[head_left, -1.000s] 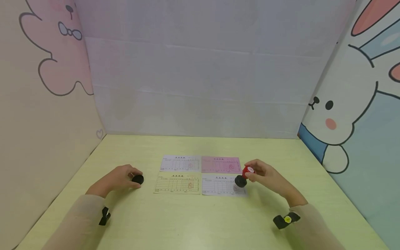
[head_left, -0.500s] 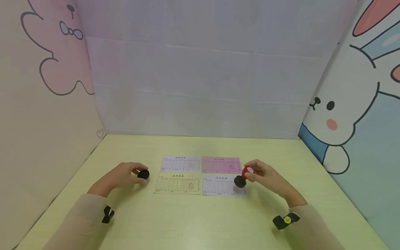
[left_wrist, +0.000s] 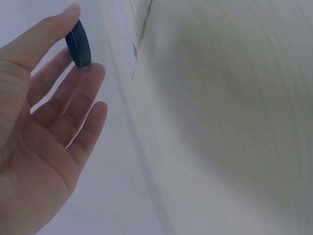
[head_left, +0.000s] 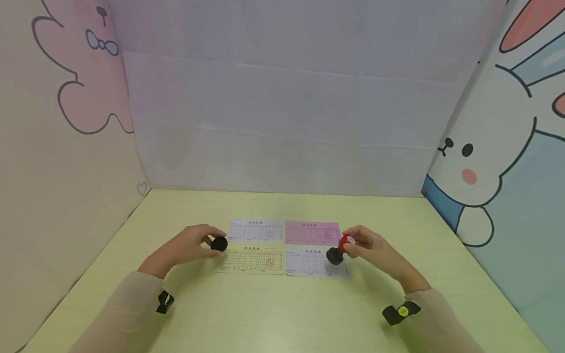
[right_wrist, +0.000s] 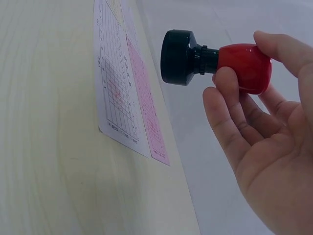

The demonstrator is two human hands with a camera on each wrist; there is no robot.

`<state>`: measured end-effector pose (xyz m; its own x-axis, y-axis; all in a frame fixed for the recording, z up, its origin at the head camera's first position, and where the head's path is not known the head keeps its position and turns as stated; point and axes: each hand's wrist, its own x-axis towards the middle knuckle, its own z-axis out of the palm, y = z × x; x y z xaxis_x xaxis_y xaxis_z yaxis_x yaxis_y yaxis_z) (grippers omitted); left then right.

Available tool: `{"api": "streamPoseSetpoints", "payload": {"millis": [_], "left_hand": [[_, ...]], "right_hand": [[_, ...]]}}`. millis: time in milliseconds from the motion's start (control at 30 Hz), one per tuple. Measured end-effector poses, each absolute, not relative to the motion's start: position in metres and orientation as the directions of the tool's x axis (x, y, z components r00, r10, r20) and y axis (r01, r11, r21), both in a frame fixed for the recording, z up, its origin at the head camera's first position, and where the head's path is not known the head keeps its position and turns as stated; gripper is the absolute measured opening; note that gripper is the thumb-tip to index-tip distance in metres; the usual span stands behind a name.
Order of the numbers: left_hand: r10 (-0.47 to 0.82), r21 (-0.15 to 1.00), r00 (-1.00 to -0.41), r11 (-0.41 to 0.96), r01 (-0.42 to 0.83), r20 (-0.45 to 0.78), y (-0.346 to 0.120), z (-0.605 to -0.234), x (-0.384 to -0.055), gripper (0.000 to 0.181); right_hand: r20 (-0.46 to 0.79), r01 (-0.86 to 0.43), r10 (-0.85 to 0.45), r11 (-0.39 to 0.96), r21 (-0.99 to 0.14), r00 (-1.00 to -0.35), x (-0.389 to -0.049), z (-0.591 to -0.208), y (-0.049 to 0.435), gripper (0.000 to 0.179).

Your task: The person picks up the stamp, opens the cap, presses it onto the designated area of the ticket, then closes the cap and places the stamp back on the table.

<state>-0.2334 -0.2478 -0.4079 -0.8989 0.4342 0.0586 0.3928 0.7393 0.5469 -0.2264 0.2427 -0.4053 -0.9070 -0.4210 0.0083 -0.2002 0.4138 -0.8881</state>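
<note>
My left hand [head_left: 192, 243] pinches a round black cap [left_wrist: 79, 45] between thumb and fingers, raised above the table by the left edge of the yellow form. In my right hand [head_left: 375, 250] is a stamp with a red handle [right_wrist: 244, 66] and a wide black round head [right_wrist: 177, 58]; the thumb and fingers grip the handle. The stamp hangs over the front right white form [head_left: 306, 261], apart from the paper. Beside that form lies the yellow form [head_left: 251, 260]. Behind them are a pink form [head_left: 309, 232] and another white form [head_left: 253, 230]. Reddish marks show on the forms.
The pale wooden table [head_left: 265, 314] runs back to a white cloth wall [head_left: 282, 108]. Side panels with cartoon drawings stand at left and right. Both sleeves carry black straps [head_left: 165, 301] near the wrists.
My left hand has moved right and slightly away from me with the black cap, up to the forms' left edge. The right hand has shifted slightly left with the stamp.
</note>
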Motion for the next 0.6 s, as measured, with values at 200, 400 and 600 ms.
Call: {"api": "streamPoseSetpoints", "payload": {"millis": [200, 400, 600], "left_hand": [[0.459, 0.567, -0.887, 0.718, 0.404, 0.052, -0.231, -0.405, -0.236, 0.05], [0.479, 0.594, -0.877, 0.697, 0.401, 0.03, -0.212, -0.402, -0.24, 0.051], [0.516, 0.606, -0.855, 0.666, 0.434, 0.046, -0.192, -0.402, -0.242, 0.051]], "right_hand": [[0.003, -0.198, -0.42, 0.422, -0.885, -0.907, -0.227, -0.407, 0.239, 0.041], [0.009, -0.192, -0.409, 0.41, -0.892, -0.912, -0.228, -0.409, 0.235, 0.04], [0.014, -0.189, -0.401, 0.402, -0.896, -0.916, -0.229, -0.413, 0.23, 0.042]]}}
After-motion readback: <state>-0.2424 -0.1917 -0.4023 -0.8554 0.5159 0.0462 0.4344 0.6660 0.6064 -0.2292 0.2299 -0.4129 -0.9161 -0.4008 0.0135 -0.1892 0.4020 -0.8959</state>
